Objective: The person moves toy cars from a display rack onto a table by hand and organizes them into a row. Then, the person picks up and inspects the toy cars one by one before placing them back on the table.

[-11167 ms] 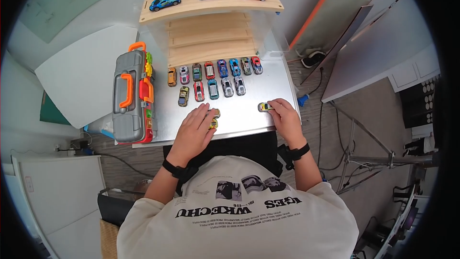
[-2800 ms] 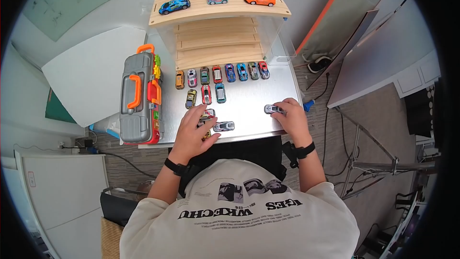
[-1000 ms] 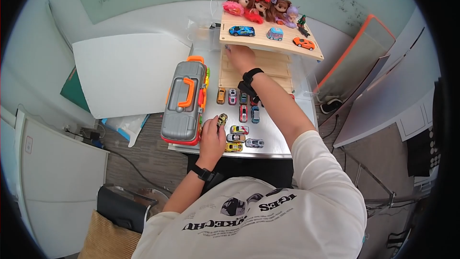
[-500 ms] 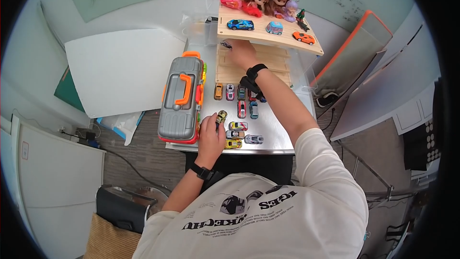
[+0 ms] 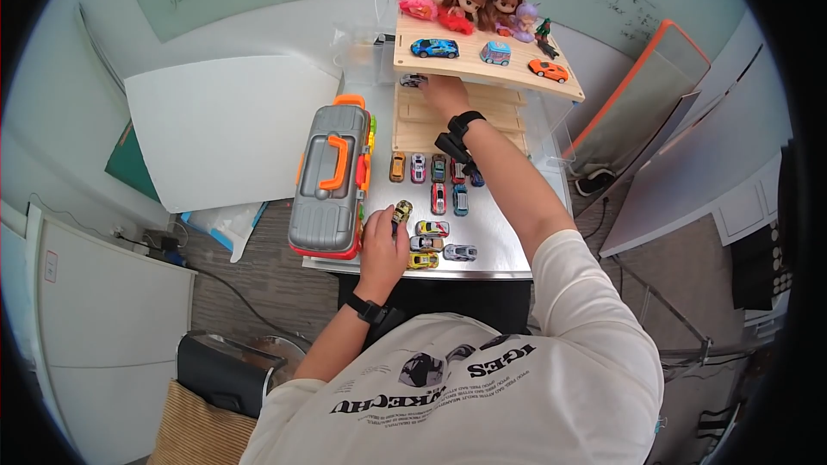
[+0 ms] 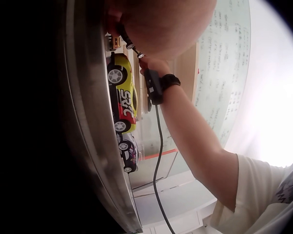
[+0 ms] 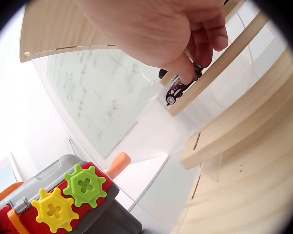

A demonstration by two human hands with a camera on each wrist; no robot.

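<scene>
Under the wooden top board, the right hand (image 5: 448,96) reaches to the upper left of the stepped shelf. In the right wrist view, this hand (image 7: 161,34) pinches a silver and dark toy car (image 7: 178,88) on a narrow wooden step (image 7: 219,66). The left hand (image 5: 384,248) lies low at the table's left, its fingers round a yellow and black toy car (image 5: 401,211); its palm (image 6: 166,24) hides part of that car. Beside it lie a yellow and red car (image 5: 432,228), a silver one (image 5: 460,252) and several others.
A grey toolbox (image 5: 328,185) with orange handles stands left of the left hand. Two rows of toy cars sit before the shelf, partly behind the right forearm. Dolls (image 5: 466,4) and three vehicles, one a blue car (image 5: 434,48), top the board (image 5: 482,69).
Since the earliest views, the right hand has gone from the table's right to the shelf with a silver car, and the left hand has taken hold of the yellow and black car. Lately both barely move.
</scene>
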